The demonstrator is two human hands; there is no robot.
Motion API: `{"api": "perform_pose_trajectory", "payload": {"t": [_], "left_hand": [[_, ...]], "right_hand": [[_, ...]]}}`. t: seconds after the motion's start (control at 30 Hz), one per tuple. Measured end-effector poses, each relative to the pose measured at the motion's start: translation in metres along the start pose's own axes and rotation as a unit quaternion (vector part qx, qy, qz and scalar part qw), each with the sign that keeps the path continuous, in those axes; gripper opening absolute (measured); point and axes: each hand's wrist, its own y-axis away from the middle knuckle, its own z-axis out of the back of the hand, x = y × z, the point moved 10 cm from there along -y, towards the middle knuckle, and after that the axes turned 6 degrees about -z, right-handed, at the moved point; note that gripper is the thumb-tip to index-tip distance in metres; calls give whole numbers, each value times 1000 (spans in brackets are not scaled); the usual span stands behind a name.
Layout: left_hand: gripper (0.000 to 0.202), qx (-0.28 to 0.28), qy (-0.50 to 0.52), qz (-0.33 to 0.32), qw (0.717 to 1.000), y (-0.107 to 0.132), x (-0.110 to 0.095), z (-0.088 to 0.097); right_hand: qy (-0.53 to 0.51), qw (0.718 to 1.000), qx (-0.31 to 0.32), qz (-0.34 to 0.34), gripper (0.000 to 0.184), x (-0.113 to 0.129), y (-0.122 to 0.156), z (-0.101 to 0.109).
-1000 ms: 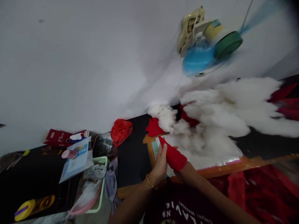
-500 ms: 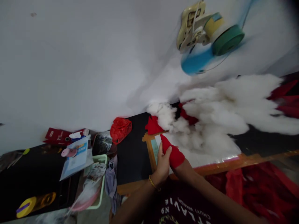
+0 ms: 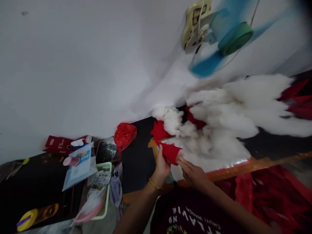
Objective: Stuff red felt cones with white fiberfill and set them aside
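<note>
My left hand (image 3: 161, 165) is closed around a small red fabric cone (image 3: 169, 151), held low in the middle over a taped-edge board (image 3: 229, 169). My right hand (image 3: 192, 173) sits just right of the cone's open end, fingers stretched toward it and touching its rim. A big heap of white stuffing (image 3: 226, 120) spreads behind the cone across the dark table. More red fabric pieces (image 3: 159, 130) poke out of the stuffing.
A crumpled red bag (image 3: 125, 135) lies left of the stuffing. A pale green basket (image 3: 105, 191) with papers, a red box (image 3: 58, 144) and a yellow tape roll (image 3: 27, 219) crowd the left. A fan (image 3: 214, 42) hangs on the white wall. Red cloth (image 3: 268, 198) fills the lower right.
My right hand has come out of the red cone, which had covered it, and now rests at its open end. The cone has tipped over toward the left hand.
</note>
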Motion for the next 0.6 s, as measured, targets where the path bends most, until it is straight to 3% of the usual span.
{"api": "perform_pose_trajectory", "payload": {"t": [0.13,0.23,0.33,0.43,0.5,0.6], "left_hand": [[46,15,-13,-21,1000,7,7,-10],[43,19,-29,-30,999,11,15,-14],[42,9,-13,-36,999,10,9,-12],[41,0,18,-32,999,7,2,-12],[40,6,32,-23,999,7,3,-16],[39,18,26,-24,999,9,7,-23]], "right_hand": [[26,995,66,-67,42,-9,-13,-14],[-26,991,103,-78,32,-8,-16,-19],[-112,992,26,-50,34,-4,-8,5],[-164,979,-59,-101,44,-19,2,26],[-200,968,-52,-140,48,-26,-1,24],[-243,962,-17,-122,41,-17,-19,16]]}}
